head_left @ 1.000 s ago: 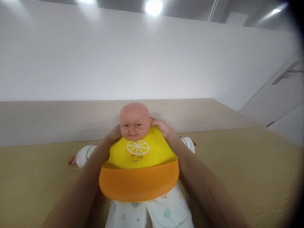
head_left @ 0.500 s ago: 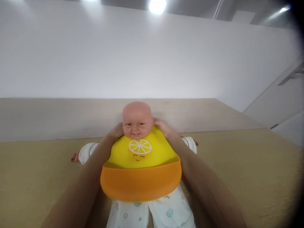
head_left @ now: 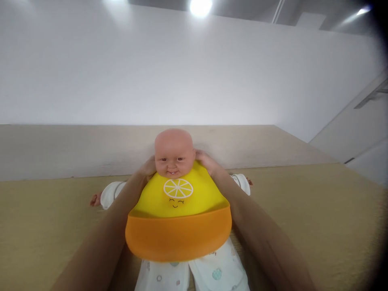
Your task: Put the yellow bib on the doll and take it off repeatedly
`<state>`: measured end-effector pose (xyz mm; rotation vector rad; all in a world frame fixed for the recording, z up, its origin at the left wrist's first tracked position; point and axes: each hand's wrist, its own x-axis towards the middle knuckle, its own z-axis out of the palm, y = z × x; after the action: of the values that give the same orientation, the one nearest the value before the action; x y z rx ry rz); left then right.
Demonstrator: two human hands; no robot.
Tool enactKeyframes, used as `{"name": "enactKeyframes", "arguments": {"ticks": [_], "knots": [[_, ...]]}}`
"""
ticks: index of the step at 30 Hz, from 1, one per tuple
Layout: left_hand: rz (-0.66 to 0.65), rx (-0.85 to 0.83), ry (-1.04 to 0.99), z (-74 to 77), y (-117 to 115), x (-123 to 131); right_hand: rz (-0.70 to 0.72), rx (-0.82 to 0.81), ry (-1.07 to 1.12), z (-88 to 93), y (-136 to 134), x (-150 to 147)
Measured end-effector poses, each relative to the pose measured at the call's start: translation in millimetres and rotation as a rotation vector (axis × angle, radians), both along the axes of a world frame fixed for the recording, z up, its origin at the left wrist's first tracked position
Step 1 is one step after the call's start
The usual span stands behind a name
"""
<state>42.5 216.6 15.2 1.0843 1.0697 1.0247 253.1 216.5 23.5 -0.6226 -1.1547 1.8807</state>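
A baby doll [head_left: 173, 147] lies on its back with its head toward the wall, wearing white printed clothes. Over its chest is a yellow bib [head_left: 151, 202] with a lemon-slice face and an orange catch pocket [head_left: 178, 239]. My left hand [head_left: 148, 167] is closed at the bib's upper edge, on the left side of the doll's neck. At the other side of the neck, my right hand [head_left: 206, 159] is closed on the bib's neck strap. The fingertips of both hands are hidden behind the doll's head and neck.
The doll lies on a wood-coloured surface [head_left: 303, 210], with a raised wooden strip [head_left: 75, 153] behind its head. Beyond stands a white wall [head_left: 136, 72]. The doll's arms stretch out sideways, one small hand [head_left: 95, 199] showing past my left forearm.
The doll's head and the bib have shifted very slightly to the left, and the bib's pocket sits a little lower. Both hands stay at the neck.
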Motion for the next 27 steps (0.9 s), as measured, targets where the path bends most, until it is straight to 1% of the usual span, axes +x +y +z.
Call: {"name": "enactKeyframes", "arguments": {"ticks": [2,6,8,13,18,21,25,27], "knots": [[0.037,0.047,-0.042,0.1,0,2,-0.011,0.023,-0.003,-1.8,1,0],[0.193,0.086,-0.169,-1.1,2,4,0.000,0.030,0.007,-7.5,6,1],[0.228,0.092,-0.219,-3.3,5,3,0.001,0.031,0.016,-8.2,5,1],[0.210,0.124,-0.247,-10.9,12,-3,-0.079,0.025,-0.042,-5.7,0,1],[0.191,0.123,-0.203,-13.2,13,-5,-0.072,0.039,-0.017,-8.2,-1,1],[0.168,0.082,-0.175,-8.8,10,-3,-0.067,0.026,-0.015,-8.3,-1,1],[0.092,-0.016,-0.107,3.5,3,1,-0.087,0.028,-0.040,-5.1,-2,2],[0.075,-0.072,-0.058,8.7,1,3,-0.090,0.042,-0.064,-4.4,-2,3]]}}
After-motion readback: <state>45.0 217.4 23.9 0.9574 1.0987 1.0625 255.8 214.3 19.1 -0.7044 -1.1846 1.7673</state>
